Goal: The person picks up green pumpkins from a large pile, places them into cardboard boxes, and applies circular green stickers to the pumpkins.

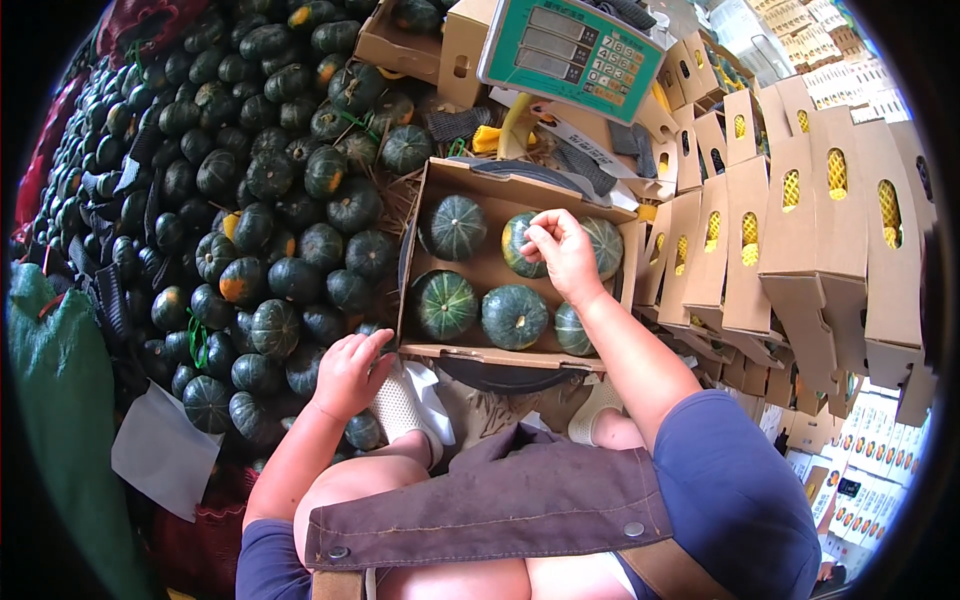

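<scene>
An open cardboard box [517,358] lies before me with several dark green kabocha squashes inside, in two rows. My right hand [564,253] is over the back row, thumb and fingertips drawn together at a squash with a yellow-orange patch [513,241]. Whether the fingers touch it or pinch something small is hidden. Partly behind that hand sits a paler squash [602,247]. A round squash [514,317] rests in the middle of the front row. My left hand [351,373] hovers by the box's near left corner, fingers loosely apart, holding nothing.
A large heap of squashes [271,174] covers the floor at left. A scale's green display panel [570,56] stands beyond the box. Packed cardboard boxes [810,202] with yellow foam netting in their handholes are stacked at right. A white sheet [166,450] lies at lower left.
</scene>
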Demonstrator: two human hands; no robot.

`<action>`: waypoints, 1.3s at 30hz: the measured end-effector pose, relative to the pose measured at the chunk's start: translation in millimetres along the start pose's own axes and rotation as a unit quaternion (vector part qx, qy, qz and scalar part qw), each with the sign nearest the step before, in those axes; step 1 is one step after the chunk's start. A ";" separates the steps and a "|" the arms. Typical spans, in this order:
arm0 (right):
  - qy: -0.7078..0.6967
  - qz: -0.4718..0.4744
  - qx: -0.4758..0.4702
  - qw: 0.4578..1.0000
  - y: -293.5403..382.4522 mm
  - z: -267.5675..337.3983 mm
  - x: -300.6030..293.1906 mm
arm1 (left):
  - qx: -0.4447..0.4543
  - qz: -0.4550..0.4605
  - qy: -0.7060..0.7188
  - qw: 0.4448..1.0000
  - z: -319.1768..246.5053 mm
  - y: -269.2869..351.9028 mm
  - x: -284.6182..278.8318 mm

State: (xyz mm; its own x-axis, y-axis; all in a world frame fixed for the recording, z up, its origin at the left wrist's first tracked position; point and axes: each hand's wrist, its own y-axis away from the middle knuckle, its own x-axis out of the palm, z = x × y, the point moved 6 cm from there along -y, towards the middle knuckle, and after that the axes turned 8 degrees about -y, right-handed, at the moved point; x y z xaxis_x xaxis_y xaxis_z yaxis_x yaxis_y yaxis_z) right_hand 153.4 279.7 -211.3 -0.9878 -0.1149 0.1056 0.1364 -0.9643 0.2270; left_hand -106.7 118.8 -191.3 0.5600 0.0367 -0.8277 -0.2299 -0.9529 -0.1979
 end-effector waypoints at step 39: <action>0.418 0.274 0.085 0.862 33.5 -34.5 97.5 | 0.011 0.057 0.022 0.998 2.3 7.0 19.1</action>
State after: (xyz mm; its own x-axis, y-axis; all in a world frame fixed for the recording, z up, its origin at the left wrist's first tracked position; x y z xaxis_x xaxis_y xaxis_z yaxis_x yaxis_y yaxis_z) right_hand 59.1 228.0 -226.8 -0.4701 -0.7428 -0.4767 0.5391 -0.6694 0.5112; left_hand -99.5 113.5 -209.6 0.5641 -0.0860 -0.8212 -0.3119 -0.9431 -0.1155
